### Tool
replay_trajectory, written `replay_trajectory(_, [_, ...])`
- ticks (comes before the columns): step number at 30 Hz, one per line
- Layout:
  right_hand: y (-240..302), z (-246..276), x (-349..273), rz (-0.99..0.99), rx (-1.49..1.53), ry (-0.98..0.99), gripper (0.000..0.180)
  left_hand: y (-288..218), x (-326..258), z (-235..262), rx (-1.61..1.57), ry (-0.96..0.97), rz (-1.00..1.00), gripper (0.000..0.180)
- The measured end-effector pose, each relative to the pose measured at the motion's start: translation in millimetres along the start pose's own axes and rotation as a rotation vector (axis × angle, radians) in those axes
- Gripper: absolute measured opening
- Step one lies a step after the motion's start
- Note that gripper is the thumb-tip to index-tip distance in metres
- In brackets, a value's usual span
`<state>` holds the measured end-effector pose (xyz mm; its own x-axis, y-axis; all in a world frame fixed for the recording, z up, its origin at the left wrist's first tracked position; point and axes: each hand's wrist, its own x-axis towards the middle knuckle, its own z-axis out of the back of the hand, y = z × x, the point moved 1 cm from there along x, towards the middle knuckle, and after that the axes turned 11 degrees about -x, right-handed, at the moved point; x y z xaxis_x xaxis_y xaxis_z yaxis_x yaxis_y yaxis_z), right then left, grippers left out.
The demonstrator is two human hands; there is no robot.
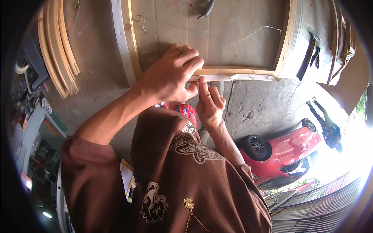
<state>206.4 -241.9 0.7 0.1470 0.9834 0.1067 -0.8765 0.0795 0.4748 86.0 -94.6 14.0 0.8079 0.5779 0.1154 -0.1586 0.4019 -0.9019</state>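
So the thing I'd be worrying about here is the wrinkled white strip (252, 77) running along the near outer edge of the pale, rectangular wooden frame (241, 71): it's looking a bit bumpy toward the right, so if the fingers are pressing unevenly, I'm guessing it could be puckering or slipping out of line. A fingertip could also be catching a splinter or a stray fastener if either one is sticking up, though I'm not seeing that clearly. And the thin silvery wire (250, 33) is sagging across the frame's brown inner panel (233, 50), so it could be snagging a finger if the left one reaches farther in. As for where stuff is sitting, the frame is lying just beyond both hands, stretching away to the far side and off to the right. The ringed left hand (176, 68) is straddling the near bar toward its left end, fingers bent over the far side, thumb on the near side; can't tell if it's actually squeezing. The right hand (211, 108) is sitting just right of it, index finger straight and apparently touching the strip, other fingers curling in, grip unclear.
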Motion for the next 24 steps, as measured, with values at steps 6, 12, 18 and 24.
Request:
replay_trajectory(6, [-13.8, -31.2, 0.6, 0.047, 0.253, -0.259, 0.050, 1.7, 2.3, 4.6, -0.044, 0.002, -0.010, 0.026])
replay_trajectory(12, [6.7, -18.5, -25.0, -0.268, 0.225, -0.198, 0.043, 0.8, 4.9, 55.1, -0.092, -0.219, -0.077, 0.019])
replay_trajectory(18, [52.1, 10.1, 8.7, -0.107, 0.155, 0.031, 0.049, 60.4, 31.4, 98.2, 0.638, -0.312, 0.075, 0.044])
replay_trajectory(24, [56.8, 23.0, 23.6, -0.077, -0.116, 0.248, 0.053, 61.3, 34.8, 92.0, 0.700, -0.345, -0.047, 0.046])
